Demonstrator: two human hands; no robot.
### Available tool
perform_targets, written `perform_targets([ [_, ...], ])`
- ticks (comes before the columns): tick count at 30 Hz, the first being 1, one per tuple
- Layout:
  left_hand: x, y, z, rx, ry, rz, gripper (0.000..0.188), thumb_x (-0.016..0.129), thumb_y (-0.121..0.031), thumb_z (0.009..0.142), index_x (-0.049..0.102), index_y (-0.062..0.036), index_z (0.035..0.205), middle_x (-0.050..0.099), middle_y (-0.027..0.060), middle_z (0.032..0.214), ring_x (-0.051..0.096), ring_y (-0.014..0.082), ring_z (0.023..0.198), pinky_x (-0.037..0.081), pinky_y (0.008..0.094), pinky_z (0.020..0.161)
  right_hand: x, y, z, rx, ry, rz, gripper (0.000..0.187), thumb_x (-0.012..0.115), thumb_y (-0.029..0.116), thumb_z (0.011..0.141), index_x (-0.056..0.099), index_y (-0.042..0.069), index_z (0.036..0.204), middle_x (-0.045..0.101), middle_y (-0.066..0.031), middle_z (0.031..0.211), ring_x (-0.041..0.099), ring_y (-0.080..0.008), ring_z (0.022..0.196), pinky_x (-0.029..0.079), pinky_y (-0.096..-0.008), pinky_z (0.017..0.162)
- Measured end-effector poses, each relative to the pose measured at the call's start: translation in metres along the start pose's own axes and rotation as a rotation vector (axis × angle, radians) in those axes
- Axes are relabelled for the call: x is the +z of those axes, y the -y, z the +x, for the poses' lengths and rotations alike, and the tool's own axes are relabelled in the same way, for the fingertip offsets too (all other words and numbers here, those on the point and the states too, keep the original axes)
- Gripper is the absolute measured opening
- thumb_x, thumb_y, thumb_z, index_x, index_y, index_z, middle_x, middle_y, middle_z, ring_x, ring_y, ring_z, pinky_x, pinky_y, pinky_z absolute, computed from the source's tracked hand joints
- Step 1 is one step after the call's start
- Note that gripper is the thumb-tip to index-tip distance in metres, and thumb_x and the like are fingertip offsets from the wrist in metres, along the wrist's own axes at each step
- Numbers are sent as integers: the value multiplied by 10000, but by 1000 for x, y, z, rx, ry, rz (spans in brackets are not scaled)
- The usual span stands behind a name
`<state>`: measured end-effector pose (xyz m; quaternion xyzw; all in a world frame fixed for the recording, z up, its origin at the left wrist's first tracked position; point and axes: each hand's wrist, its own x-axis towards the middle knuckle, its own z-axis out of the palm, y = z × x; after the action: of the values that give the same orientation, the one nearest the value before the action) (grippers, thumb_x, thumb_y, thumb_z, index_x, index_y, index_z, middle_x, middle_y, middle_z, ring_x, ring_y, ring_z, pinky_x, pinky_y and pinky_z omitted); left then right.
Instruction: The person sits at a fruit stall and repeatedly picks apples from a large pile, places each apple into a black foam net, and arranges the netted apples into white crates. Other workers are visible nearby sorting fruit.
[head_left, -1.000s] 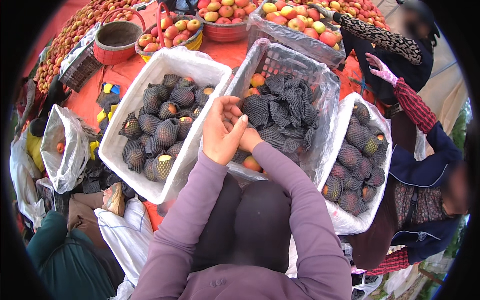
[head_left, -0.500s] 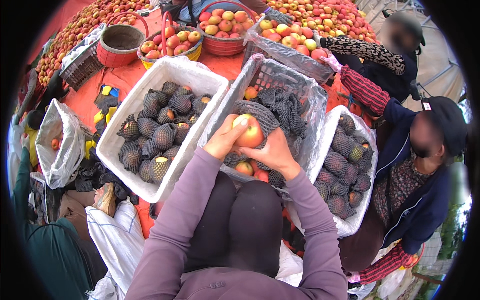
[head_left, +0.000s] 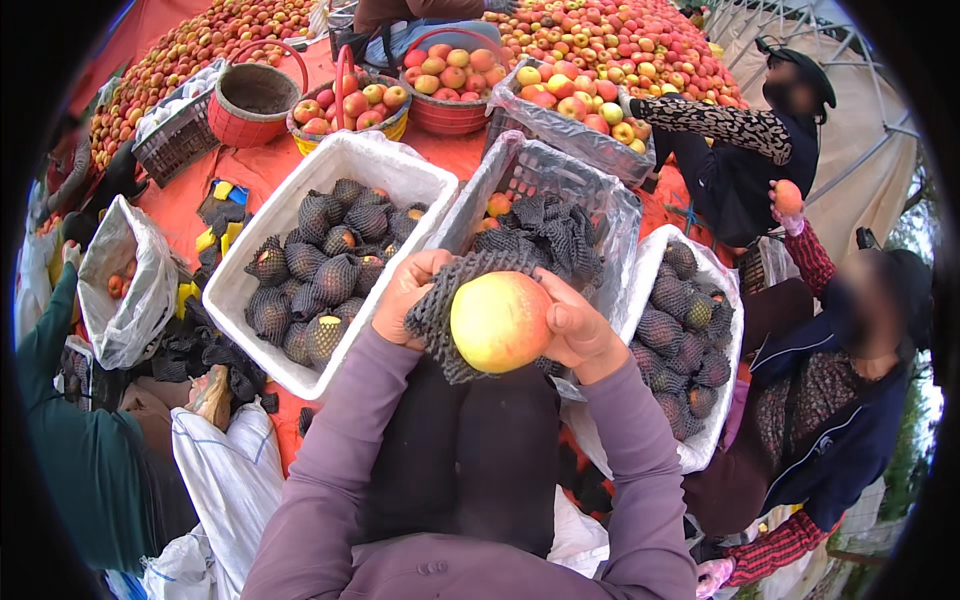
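Observation:
A yellow-and-red apple (head_left: pixel 500 322) is held up above my lap, close to the camera. Black foam netting (head_left: pixel 445 285) wraps behind it and along its left side, leaving the near face bare. My left hand (head_left: pixel 402 305) is closed on the netting at the apple's left. On the other side, my right hand (head_left: pixel 580 330) grips the apple, thumb bent and fingers partly hidden behind it. Just beyond sits a plastic-lined crate (head_left: pixel 612 215) holding a heap of loose black foam nets (head_left: pixel 550 230) and a few apples.
To the left stands a white foam box (head_left: pixel 235 265) of netted apples; another such box (head_left: pixel 722 420) is at the right. Baskets of apples (head_left: pixel 455 110) and a lined crate of apples (head_left: pixel 575 130) lie farther off. Co-workers sit at both sides, one raising an apple (head_left: pixel 788 197).
Both my hands have brought the apple and its netting up and nearer to me. My left hand has shifted from the apple to the netting. A co-worker at the right has lifted an apple.

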<state>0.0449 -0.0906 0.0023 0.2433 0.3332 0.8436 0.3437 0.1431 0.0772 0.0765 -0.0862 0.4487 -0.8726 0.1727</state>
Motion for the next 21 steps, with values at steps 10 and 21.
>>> perform_targets([
  [10, 9, -17, -6, 279, -509, 212, 455, 610, -299, 814, 453, -37, 1152, 524, 84, 1081, 540, 174, 938, 442, 315, 838, -12, -19, 62, -735, -431, -1199, 698, 769, 115, 547, 440, 101, 1163, 507, -121, 1111, 525, -290, 1044, 424, -358, 894],
  [21, -174, -15, 22, 21, -1042, 264, 523, 660, -280, 761, 446, -69, 1189, 535, 114, 1152, 459, 273, 1127, 343, 495, 935, -210, -158, 27, 60, -116, -2242, 191, 687, 154, 615, 637, 118, 796, 563, -86, 888, 562, -211, 879, 445, -359, 684],
])
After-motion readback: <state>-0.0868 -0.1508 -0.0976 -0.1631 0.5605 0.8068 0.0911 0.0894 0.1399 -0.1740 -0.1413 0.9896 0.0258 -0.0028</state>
